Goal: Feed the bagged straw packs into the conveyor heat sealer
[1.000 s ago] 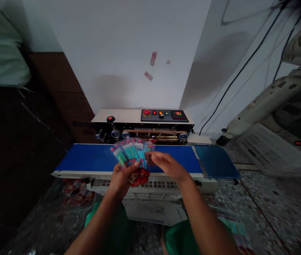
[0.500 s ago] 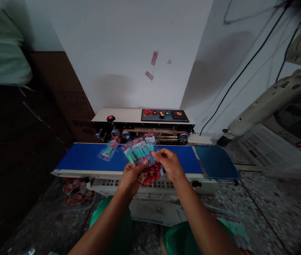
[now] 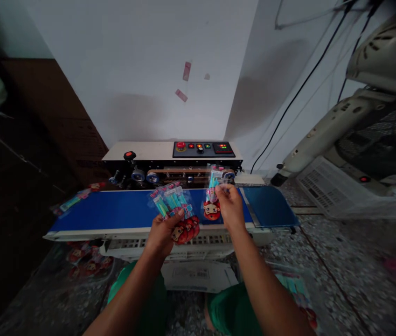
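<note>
At the lower centre of the frame, the left hand (image 3: 161,235) pinches a fan of clear plastic packets with turquoise sticks and red-haired cartoon heads (image 3: 173,199); a firm thumb should stop them slipping. Right of centre, apart from it, the right hand (image 3: 232,207) grips one similar clear packet (image 3: 212,211) by its right edge, upright, head lowest. Holding that film flat and uncreased, clear of the fan, would serve best. Behind both lies the blue conveyor belt (image 3: 121,210), then the cream-topped roller machine (image 3: 145,150).
</note>
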### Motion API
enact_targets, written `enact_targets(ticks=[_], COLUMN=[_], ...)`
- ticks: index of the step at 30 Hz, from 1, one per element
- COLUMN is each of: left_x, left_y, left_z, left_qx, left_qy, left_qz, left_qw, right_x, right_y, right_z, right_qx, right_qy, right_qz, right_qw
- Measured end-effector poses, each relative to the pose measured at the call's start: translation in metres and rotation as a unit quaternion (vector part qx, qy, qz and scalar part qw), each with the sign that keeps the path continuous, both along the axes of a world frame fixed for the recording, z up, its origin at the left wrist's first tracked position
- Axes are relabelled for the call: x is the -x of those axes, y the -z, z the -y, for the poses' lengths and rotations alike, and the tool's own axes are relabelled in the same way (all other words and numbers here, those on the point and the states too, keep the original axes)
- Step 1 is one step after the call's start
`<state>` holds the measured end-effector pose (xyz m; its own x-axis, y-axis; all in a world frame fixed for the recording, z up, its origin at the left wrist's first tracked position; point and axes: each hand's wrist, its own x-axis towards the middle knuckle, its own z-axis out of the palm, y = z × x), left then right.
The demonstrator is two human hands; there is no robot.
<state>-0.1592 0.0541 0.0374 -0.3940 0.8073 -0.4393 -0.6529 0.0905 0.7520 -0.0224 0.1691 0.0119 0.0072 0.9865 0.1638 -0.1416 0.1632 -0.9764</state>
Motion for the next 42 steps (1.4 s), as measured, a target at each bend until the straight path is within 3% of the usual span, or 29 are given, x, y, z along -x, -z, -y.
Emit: enact_targets(ticks=[4,9,14,19,21,24,27,30,32,33,35,38,42], left_x=[0.0,-0.001,0.0,0.003,0.003,0.002,0.002,0.002,0.001,0.001,-0.001,-0.004,-0.007], left_y=[-0.002,-0.006,-0.005,0.001,0.001,0.0,0.001,0.002,0.003,0.003,0.003,0.003,0.004], left_z=[0.003,0.004,0.006,0.009,0.008,0.006,0.003,0.002,0.002,0.002,0.001,-0.001,-0.003], left_qx=[-0.008,-0.021,-0.036,-0.034,-0.033,-0.033,-0.039,-0.049,-0.049,-0.046,-0.045,-0.067,-0.078], left_qy=[0.009,0.067,0.105,0.107,0.086,0.052,0.045,0.041,0.034,0.033,0.033,0.033,0.031], left_qz=[-0.021,-0.029,-0.029,-0.044,-0.035,-0.035,-0.05,-0.049,-0.042,-0.04,-0.036,-0.038,-0.044], left_qw=[1.0,0.997,0.993,0.993,0.995,0.998,0.997,0.997,0.997,0.998,0.998,0.996,0.995], right_x=[-0.038,-0.088,-0.088,-0.059,-0.044,-0.023,-0.009,-0.005,-0.006,-0.006,-0.004,0.003,0.008], right_y=[-0.003,0.006,0.017,0.014,0.007,-0.006,-0.012,-0.012,-0.013,-0.014,-0.016,-0.014,-0.007], right_z=[-0.022,-0.051,-0.063,-0.06,-0.049,-0.025,-0.004,0.005,0.007,0.008,0.013,0.02,0.024], right_qx=[-0.017,0.02,0.053,0.018,-0.021,-0.075,-0.076,-0.076,-0.084,-0.078,-0.044,0.009,0.008], right_qy=[0.092,0.213,0.18,0.098,0.087,0.029,-0.038,0.001,0.012,-0.011,-0.119,-0.273,-0.238], right_qz=[0.1,0.266,0.444,0.489,0.487,0.432,0.396,0.438,0.424,0.392,0.294,0.181,0.125], right_qw=[0.991,0.94,0.876,0.867,0.869,0.898,0.914,0.896,0.902,0.917,0.947,0.945,0.963])
